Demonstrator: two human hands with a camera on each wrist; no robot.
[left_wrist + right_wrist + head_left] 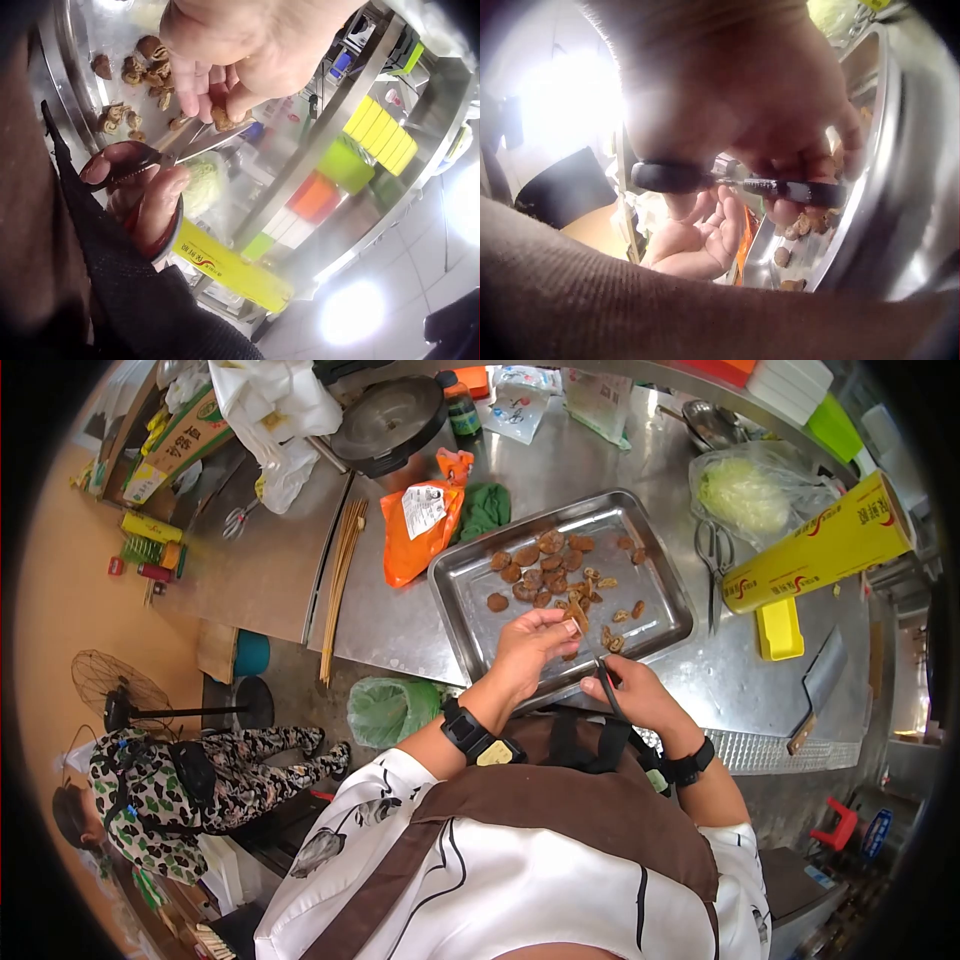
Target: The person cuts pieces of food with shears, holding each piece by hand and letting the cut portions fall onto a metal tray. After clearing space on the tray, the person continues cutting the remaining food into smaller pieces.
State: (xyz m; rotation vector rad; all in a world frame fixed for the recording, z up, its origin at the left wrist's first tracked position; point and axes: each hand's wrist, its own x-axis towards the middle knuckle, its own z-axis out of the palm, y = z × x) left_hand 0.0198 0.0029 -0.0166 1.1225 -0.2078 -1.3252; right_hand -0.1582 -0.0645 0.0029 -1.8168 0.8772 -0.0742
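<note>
Over the near edge of a steel tray (455, 610), my left hand (535, 645) pinches a brown piece of food (225, 118) between thumb and fingers. My right hand (645, 700) grips black-handled scissors (802, 193), thumb and fingers in the loops. In the left wrist view, the parted blades (217, 140) reach right up to the held piece, close to the left fingertips. Whole round brown pieces (550, 542) lie in the tray's far half. Smaller cut pieces (115, 116) with pale, folded layers inside lie nearer the right hand.
An orange packet (420, 530), a green cloth (485, 510) and skewers (342, 590) lie left of the tray. To the right are another pair of scissors (712, 550), a yellow film box (810, 550), bagged cabbage (745, 495) and a cleaver (822, 680). A person (150, 800) stands at left.
</note>
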